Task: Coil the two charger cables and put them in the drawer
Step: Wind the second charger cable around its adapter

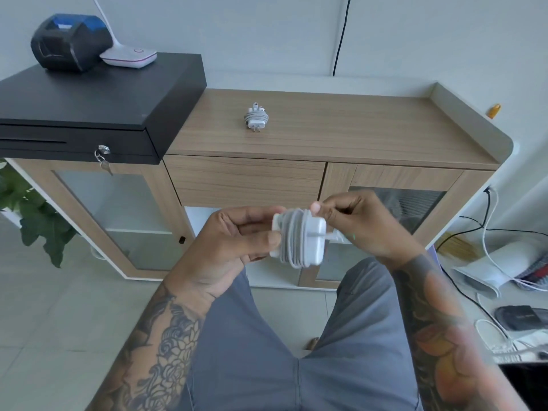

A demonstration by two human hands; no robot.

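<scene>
A large white charger brick (314, 237) with its cable wound round it is held in front of me, above my knees. My left hand (237, 241) grips the brick's left side with curled fingers and thumb. My right hand (353, 221) pinches the cable's end at the brick's right side. A second, smaller white charger (255, 117) lies coiled on the wooden cabinet top (355, 129). The wooden drawer (243, 180) in the cabinet front is closed, just behind my hands.
A black cash drawer (89, 114) with a key sits on the cabinet's left, carrying a black printer (69, 41) and a white lamp base (129, 56). A green plant (32, 212) stands at the left. Cables and devices (510, 292) clutter the floor at the right.
</scene>
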